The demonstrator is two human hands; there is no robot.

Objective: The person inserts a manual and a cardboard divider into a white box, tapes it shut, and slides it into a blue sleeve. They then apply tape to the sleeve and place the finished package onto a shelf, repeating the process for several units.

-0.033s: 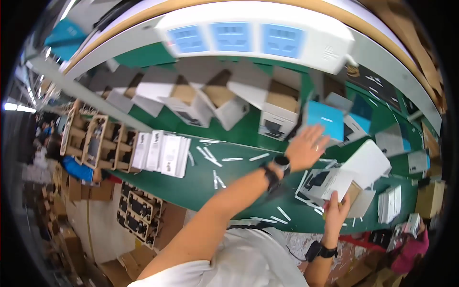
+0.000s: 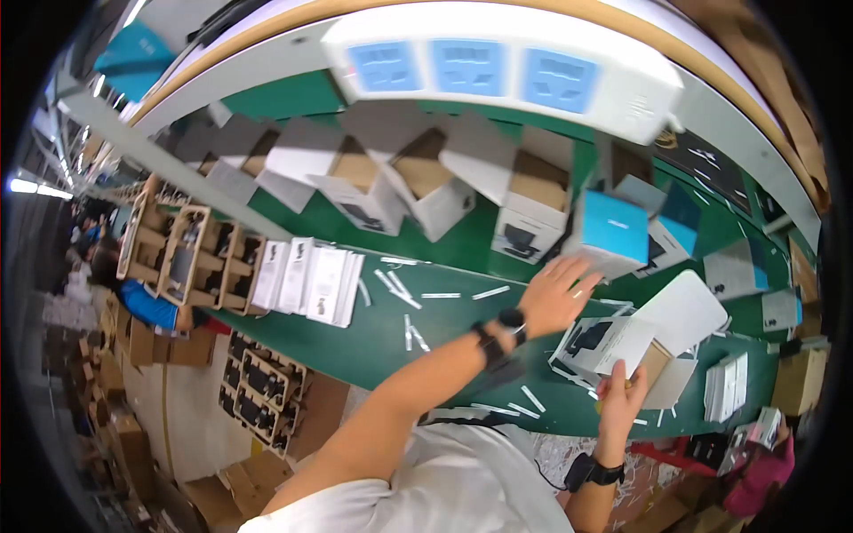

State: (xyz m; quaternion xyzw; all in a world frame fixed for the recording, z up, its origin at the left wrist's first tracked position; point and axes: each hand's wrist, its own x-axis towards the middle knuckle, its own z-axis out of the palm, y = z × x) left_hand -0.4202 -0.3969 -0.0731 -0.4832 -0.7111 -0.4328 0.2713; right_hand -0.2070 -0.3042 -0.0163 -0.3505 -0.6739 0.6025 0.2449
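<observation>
While your left hand point(image 2: 558, 291), fingers loosely spread, has the teal-topped carton point(image 2: 611, 236) at one o'clock, your right hand point(image 2: 621, 401) touches the flap-raised white carton point(image 2: 624, 341), pinch unclear.

So the outfit's pretty basic: plain white short-sleeved tee point(image 2: 484, 471), loose and kinda wrinkly, with the sleeve point(image 2: 333, 497) ending well above the elbow. Left hand point(image 2: 553, 296) has a small shiny ring point(image 2: 577, 293), and that wrist wears a round dark-faced watch point(image 2: 513, 320) plus a chunky black band point(image 2: 489, 345) just beside it. Below the right hand point(image 2: 622, 398) there's a black strap point(image 2: 610, 472) with a boxy black module point(image 2: 581, 471) on it, and a skinny dark cable point(image 2: 546, 475) near that. Forearms are bare otherwise.
</observation>
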